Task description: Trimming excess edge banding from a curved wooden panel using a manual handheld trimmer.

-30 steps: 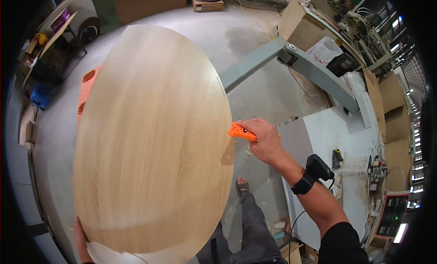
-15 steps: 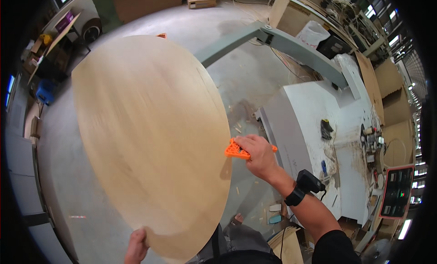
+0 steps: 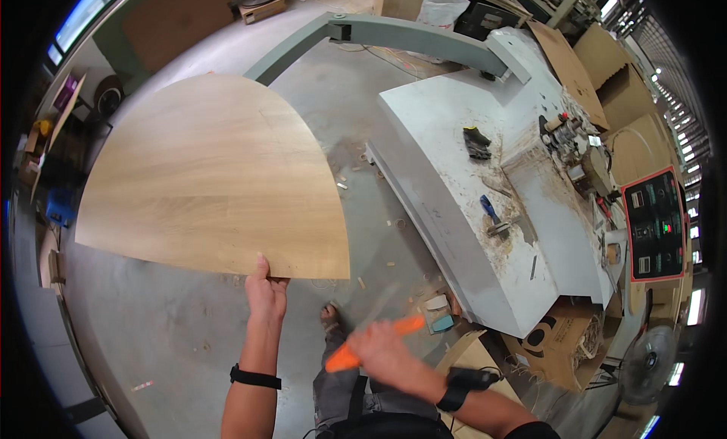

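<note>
Head view. The board (image 3: 216, 185), wood-grained and broad, lies at the left of the scene, its curved rim to the far side and its straight edge to the near side. The left hand (image 3: 265, 293) grips this straight edge, thumb on the upper face and the other fingers largely hidden beneath. The right hand (image 3: 382, 349), blurred, is closed around an orange tool (image 3: 344, 358), held near the person's body and well apart from the board; the exact placing of its fingers cannot be told. What bears the board from below is hidden.

Compared with half a second ago, the board is turned: its straight edge, then along the left, now faces the person. The tool, then at the board's right rim, is drawn back from it. The change means, as a judgement, that work along the curved rim is interrupted and that the left hand alone now governs the board's position.

To the right stands a white bench (image 3: 424, 109), bearing a dark glove (image 3: 476, 143) and a blue-handled tool (image 3: 488, 206). A grey beam (image 3: 416, 39) spans the far side; a red-framed control box (image 3: 653, 225) stands at the far right.
</note>
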Motion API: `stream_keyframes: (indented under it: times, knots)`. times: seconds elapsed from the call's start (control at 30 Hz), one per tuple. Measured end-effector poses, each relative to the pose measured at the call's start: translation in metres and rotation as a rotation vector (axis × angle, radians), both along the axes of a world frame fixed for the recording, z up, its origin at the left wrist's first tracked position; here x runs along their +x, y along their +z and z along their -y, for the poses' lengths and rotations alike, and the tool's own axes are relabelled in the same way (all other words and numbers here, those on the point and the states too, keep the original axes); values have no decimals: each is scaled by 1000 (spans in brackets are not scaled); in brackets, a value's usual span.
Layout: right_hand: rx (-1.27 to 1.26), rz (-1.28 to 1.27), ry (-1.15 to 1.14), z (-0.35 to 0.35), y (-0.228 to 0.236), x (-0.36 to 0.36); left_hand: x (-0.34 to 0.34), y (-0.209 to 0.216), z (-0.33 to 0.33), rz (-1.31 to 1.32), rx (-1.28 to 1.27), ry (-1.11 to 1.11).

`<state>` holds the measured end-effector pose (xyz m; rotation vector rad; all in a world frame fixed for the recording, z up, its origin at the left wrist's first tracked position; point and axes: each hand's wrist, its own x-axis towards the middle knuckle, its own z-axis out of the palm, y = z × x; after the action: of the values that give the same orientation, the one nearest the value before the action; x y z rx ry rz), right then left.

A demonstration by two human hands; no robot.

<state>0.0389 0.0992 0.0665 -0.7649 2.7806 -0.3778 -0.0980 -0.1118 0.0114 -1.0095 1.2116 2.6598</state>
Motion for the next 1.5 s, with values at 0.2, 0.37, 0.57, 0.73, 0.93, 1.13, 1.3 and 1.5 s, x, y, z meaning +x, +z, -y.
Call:
stream_keyframes:
  times: [0.2,0.37,0.57,0.73,0.93,1.13,1.3,1.5]
  knots:
    - [-276,455,-282,-26,0,82,-1,-10,-25,9,43,-5]
    - [-290,531,-704,-74,7,107,15,-10,-67,-28,156,-257]
    - [-1099,482,-1347,-105,24,133,56,-2,-32,-10,-57,-303]
    - [-1287,342,-1538,-108,27,133,171,3,75,28,-152,-280]
    - [-1354,530,-1342,-88,18,75,274,10,239,243,-624,-155]
    - [-1530,792,-1110,-32,48,-19,219,-7,345,615,-1820,-615]
    - [-1671,1006,-826,12,52,-102,53,22,210,-264,-1719,-787]
    - [-1401,758,-795,70,49,-239,8,55,177,-544,-1706,-543]
